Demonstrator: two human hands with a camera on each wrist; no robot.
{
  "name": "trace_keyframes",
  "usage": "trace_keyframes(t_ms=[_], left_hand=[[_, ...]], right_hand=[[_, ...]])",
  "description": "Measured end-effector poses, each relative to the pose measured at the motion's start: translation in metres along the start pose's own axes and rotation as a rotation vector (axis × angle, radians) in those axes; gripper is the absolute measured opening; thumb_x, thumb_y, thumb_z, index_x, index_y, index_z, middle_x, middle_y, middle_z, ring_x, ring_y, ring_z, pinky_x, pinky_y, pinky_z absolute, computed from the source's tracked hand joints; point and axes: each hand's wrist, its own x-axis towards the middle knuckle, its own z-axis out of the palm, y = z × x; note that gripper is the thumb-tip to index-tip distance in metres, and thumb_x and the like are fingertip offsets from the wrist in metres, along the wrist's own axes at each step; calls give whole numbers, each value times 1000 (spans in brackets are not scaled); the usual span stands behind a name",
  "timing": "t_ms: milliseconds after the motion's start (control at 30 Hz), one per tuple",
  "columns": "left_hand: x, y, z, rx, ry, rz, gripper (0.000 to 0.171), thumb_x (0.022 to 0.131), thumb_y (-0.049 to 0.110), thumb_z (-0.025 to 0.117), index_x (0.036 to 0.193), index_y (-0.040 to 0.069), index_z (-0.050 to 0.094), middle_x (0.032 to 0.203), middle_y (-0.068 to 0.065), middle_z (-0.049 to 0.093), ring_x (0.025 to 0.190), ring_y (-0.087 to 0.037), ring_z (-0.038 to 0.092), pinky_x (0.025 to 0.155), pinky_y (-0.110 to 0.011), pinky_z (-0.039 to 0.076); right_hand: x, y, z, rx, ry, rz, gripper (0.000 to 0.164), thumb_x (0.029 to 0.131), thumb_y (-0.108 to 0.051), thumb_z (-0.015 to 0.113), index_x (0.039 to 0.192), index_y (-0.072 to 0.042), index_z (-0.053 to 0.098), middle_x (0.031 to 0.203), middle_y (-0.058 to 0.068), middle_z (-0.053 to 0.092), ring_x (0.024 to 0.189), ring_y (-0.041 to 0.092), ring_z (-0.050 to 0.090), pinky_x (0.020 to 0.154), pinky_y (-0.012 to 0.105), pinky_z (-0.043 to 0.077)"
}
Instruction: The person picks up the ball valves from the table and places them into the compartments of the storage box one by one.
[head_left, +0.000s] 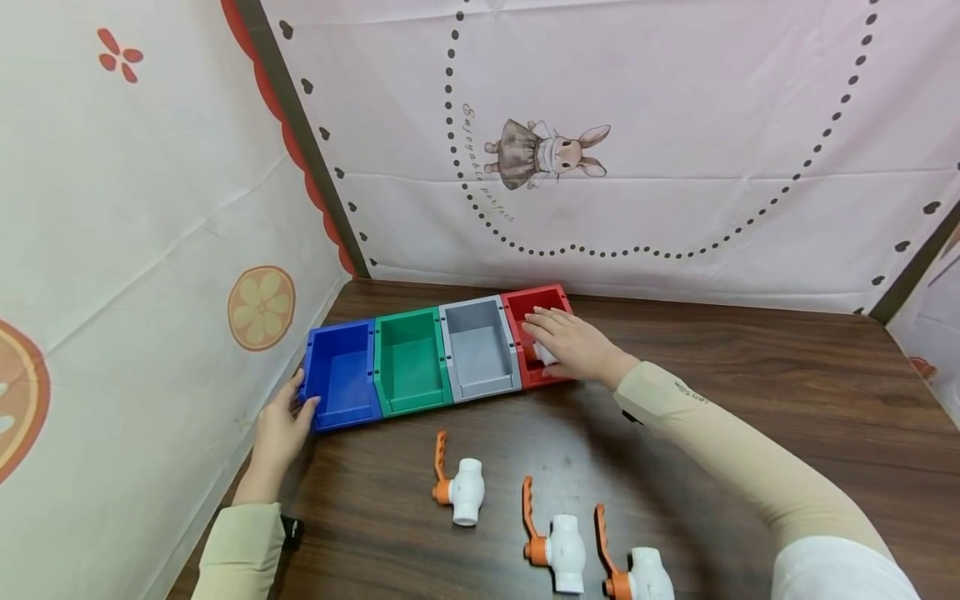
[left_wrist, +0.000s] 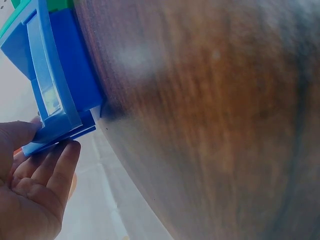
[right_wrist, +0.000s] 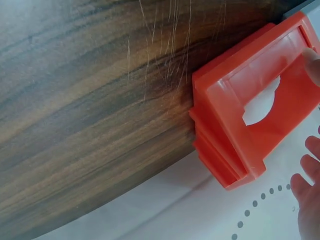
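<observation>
A row of joined bins runs along the back of the table: blue (head_left: 345,379), green (head_left: 408,358), grey (head_left: 480,346) and red (head_left: 530,302). My left hand (head_left: 283,425) grips the outer end of the blue bin, thumb on the rim and fingers against its outside, as the left wrist view shows. Over the red bin hovers my right hand (head_left: 573,342), its fingers spread apart. Inside that bin lies a white valve (right_wrist: 262,102), partly hidden by the hand in the head view and by the bin's wall in the right wrist view.
Three white ball valves with orange handles lie on the wooden table in front of the bins: one on the left (head_left: 468,492), one in the middle (head_left: 567,554), one on the right (head_left: 649,575). Printed cloth walls (head_left: 660,125) stand behind and at the left.
</observation>
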Motion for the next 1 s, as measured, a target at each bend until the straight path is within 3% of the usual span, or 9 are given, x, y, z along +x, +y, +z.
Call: trace_keyframes(t_ms=[467,700,1000], left_hand=[[0,3,-1,-3,-8,-3,51,92,3,59,138,-9,41,132,-35,48,109,-51,55,89,-56,49],[1,4,-2,-5,2,14,50,92,2,59,137,-11,42,132,-35,48,109,-51,55,89,-56,50],[0,4,0,-3,5,12,50,91,0,59,136,-11,42,131,-36,48,109,-51,56,88,-55,50]], right_hand=[[-12,2,3,-49,45,-1,75,79,-32,77,139,0,44,144,17,45,136,33,36,117,49,26],[-16,3,1,20,21,59,76,78,-31,77,140,-2,44,146,16,43,138,34,34,117,49,25],[-22,2,1,41,35,69,77,78,-31,77,141,-1,43,146,17,42,138,34,35,115,49,29]])
